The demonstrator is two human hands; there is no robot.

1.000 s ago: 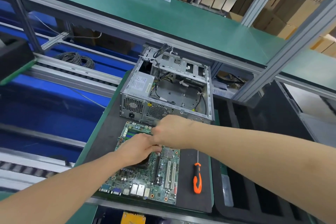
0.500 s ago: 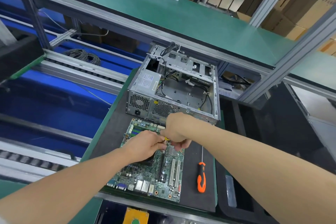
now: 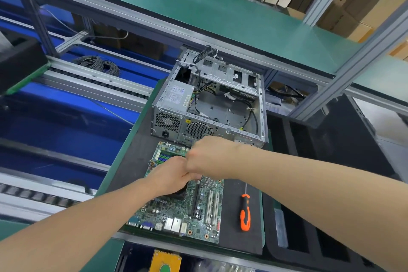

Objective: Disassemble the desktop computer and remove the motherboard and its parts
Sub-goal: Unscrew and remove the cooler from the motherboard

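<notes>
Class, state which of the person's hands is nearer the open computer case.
Right. The right hand is just in front of the computer case; the left hand lies closer to the person, over the motherboard.

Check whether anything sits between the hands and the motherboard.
Nothing visible does. The left hand and right hand are both over the middle of the motherboard, which lies outside the case on the dark mat. The screwdriver lies apart, to the board's right.
</notes>
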